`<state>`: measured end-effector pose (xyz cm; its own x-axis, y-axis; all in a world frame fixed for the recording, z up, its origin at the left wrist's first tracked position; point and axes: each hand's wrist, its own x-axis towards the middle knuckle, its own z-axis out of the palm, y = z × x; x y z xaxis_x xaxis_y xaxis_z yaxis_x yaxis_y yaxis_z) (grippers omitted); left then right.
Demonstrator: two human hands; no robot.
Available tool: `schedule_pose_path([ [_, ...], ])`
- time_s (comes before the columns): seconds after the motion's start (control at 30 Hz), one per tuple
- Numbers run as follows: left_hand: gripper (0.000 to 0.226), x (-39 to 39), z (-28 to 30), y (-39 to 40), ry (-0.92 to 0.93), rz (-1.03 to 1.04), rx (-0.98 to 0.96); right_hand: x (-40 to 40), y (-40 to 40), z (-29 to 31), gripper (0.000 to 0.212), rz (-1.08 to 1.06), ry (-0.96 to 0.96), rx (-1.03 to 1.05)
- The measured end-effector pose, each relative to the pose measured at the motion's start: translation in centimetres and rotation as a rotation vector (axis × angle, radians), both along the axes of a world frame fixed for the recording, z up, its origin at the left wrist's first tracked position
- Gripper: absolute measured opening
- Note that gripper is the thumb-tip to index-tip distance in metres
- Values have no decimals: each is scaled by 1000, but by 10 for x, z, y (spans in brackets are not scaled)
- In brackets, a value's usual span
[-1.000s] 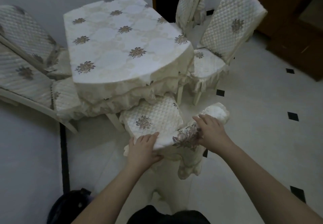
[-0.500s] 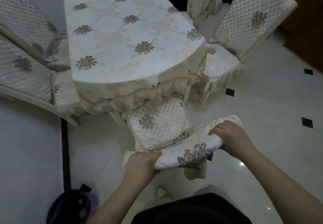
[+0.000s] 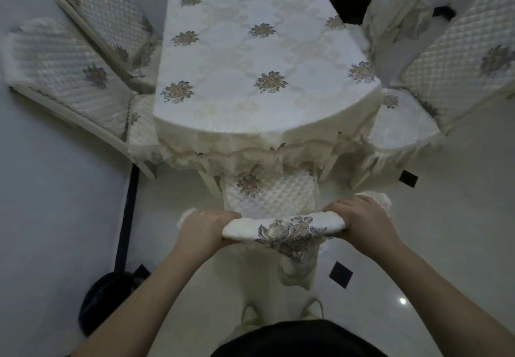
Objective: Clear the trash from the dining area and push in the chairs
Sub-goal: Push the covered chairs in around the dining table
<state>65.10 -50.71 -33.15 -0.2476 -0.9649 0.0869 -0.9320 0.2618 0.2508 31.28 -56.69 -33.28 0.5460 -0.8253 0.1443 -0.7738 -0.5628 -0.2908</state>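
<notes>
A chair [image 3: 274, 193] with a quilted cream cover stands right in front of me, its seat partly under the table [image 3: 250, 58], which wears a cream cloth with flower motifs. My left hand [image 3: 204, 230] grips the left end of the chair's backrest top [image 3: 284, 227]. My right hand [image 3: 365, 218] grips the right end. The backrest's flower-embroidered cover bunches between my hands. No trash shows on the tabletop.
Two covered chairs [image 3: 80, 61] lean at the table's left. Two more chairs [image 3: 446, 58] stand at its right, one with its seat near the table edge. A dark bin [image 3: 111, 298] sits on the floor at lower left. White tiles with black insets cover the floor.
The chair has turned to face the table squarely and slid forward, its seat going further under the cloth. Both hands stayed on the backrest and moved with it.
</notes>
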Motion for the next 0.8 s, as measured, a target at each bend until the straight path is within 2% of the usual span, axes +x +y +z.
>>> schedule_pose_path([
  [0.23,37,-27,-4,-17,21,24,-7,-25,-37,-3,32,9,-38,83],
  [0.4,29,-29,1,-31,-11,19,-43,-24,-50,4,35,4,-40,34],
  [0.57,39,-28,14,-42,-101,12,-56,-19,-58,8,40,-10,-39,10],
  [0.8,45,-30,15,-41,-99,-18,-54,-21,-57,4,37,-10,-71,31],
])
